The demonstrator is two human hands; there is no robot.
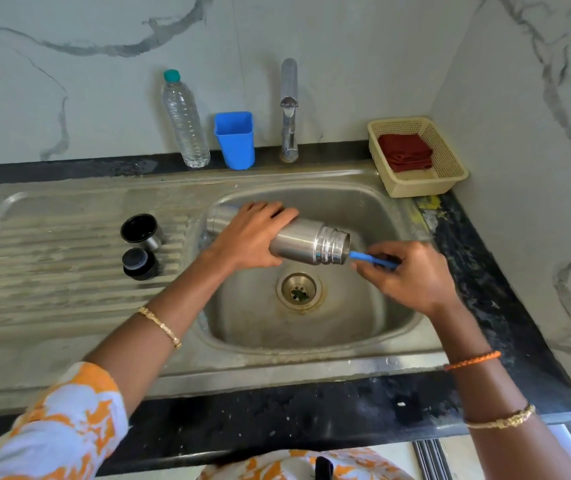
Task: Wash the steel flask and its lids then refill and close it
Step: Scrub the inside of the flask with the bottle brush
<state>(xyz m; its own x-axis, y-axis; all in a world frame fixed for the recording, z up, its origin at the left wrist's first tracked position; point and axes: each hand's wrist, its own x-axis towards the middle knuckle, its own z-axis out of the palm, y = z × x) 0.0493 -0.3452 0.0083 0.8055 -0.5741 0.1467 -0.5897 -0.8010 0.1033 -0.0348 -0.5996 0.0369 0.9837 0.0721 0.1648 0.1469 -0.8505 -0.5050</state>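
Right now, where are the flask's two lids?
In the head view both lids sit on the ribbed drainboard left of the sink bowl: the steel cup lid behind, the black stopper just in front of it, left of the left hand holding the flask.

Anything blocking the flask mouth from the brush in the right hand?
Nothing visible. The steel flask lies sideways over the sink, held by the left hand, its open mouth facing the blue-handled brush pinched by the right hand. Both lids sit on the drainboard.

flask (298, 242) silver | brush handle (374, 259) blue | cup (235, 140) blue | basket (447, 161) cream | cloth (405, 152) maroon | sleeve (69, 424) orange/white floral
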